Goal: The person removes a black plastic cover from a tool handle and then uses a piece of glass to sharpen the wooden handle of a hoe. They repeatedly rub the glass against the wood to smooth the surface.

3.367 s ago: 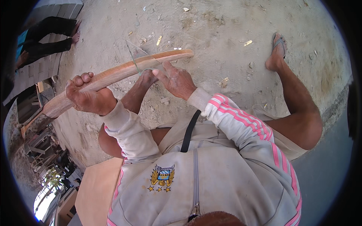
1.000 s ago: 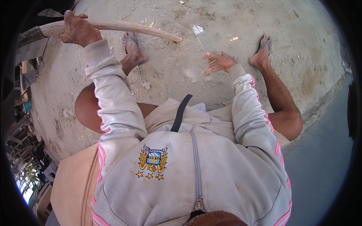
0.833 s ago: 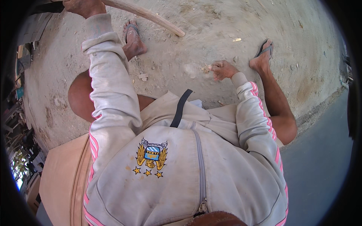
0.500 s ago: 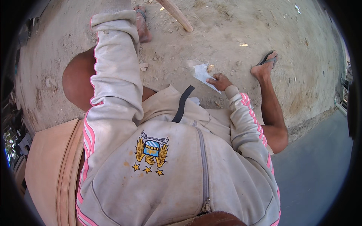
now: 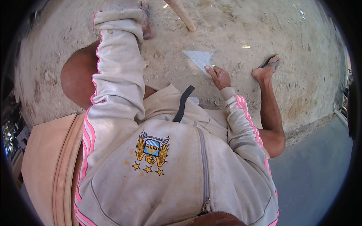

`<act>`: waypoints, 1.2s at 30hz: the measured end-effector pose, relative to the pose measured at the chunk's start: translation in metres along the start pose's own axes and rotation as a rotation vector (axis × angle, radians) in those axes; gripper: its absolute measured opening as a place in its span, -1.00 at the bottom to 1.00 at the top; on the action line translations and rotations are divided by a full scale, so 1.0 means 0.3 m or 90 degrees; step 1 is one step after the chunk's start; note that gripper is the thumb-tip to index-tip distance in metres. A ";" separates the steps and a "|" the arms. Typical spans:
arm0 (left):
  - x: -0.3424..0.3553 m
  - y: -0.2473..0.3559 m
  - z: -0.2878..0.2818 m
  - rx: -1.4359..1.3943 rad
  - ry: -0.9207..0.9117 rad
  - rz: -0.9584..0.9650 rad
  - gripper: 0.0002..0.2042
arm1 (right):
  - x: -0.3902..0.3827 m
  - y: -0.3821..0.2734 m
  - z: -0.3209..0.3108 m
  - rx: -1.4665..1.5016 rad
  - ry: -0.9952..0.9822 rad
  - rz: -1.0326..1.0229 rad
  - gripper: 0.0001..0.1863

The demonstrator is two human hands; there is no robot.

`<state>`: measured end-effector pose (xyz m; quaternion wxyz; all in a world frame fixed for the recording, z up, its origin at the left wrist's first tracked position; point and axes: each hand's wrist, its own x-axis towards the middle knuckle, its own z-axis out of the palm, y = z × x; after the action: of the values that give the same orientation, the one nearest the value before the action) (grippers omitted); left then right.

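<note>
My right hand (image 5: 220, 77) is closed, pinching the lower corner of a thin, whitish, see-through triangular piece (image 5: 198, 59) that looks like plastic sheet. Its wide edge points away from me, above the bare ground. My left arm, in a grey sleeve (image 5: 118, 67) with pink stripes, stretches straight ahead to the upper edge. The left hand itself lies beyond the picture, so whatever it touches is hidden.
Dusty ground (image 5: 233, 34) with pebbles and scraps spreads ahead. A wooden pole (image 5: 181, 15) stands at the top middle. Thin wooden boards (image 5: 47, 162) lean at my lower left. To the right is a smooth grey surface (image 5: 316, 169). My sandalled foot (image 5: 266, 67) rests on the right.
My right hand has shifted slightly left and away from me. The see-through piece has turned and now shows as a flatter, wider triangle. The left arm has barely moved.
</note>
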<state>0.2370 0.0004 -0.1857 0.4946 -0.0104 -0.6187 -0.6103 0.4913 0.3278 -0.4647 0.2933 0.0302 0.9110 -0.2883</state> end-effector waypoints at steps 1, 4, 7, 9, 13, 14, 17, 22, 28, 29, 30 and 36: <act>0.004 -0.001 0.001 0.005 -0.009 -0.010 -0.85 | 0.008 0.065 0.055 -0.062 -0.026 0.003 -0.26; 0.006 0.001 -0.004 0.021 0.008 0.004 -0.85 | 0.029 0.055 0.053 -0.095 -0.051 0.007 -0.21; 0.015 -0.018 -0.004 0.043 0.030 -0.003 -0.85 | 0.014 -0.039 -0.022 -0.028 -0.070 0.020 -0.18; 0.011 -0.032 -0.002 0.033 0.009 0.008 -0.85 | 0.006 -0.024 0.002 -0.046 -0.078 0.018 -0.18; 0.007 -0.002 -0.020 0.012 -0.005 0.013 -0.85 | 0.016 0.059 0.123 -0.135 -0.053 -0.026 -0.21; 0.014 -0.006 -0.023 0.030 0.000 0.000 -0.85 | 0.022 0.062 0.130 -0.131 -0.040 -0.030 -0.22; 0.004 -0.041 -0.017 0.056 -0.002 -0.035 -0.83 | 0.014 -0.040 0.070 -0.122 -0.013 -0.052 -0.23; 0.010 0.013 -0.038 0.031 -0.038 -0.009 -0.82 | 0.041 0.034 0.137 -0.185 0.007 -0.087 -0.27; -0.007 0.039 -0.043 0.017 -0.008 -0.008 -0.82 | 0.063 -0.027 0.094 -0.189 0.012 -0.107 -0.25; -0.010 0.035 -0.033 0.010 0.017 -0.021 -0.82 | 0.069 -0.025 0.090 -0.188 0.006 -0.103 -0.23; -0.011 0.056 -0.015 0.006 0.042 -0.031 -0.82 | 0.081 -0.016 0.082 -0.179 -0.003 -0.074 -0.24; 0.132 -0.182 -0.165 -0.097 -0.117 -0.137 -0.80 | 0.166 0.154 0.059 -0.093 0.059 0.079 -0.28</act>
<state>0.2128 -0.0748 -0.2131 0.3655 -0.0370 -0.6107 -0.7015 0.4697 0.3509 -0.5272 0.2698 0.0783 0.9385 -0.2006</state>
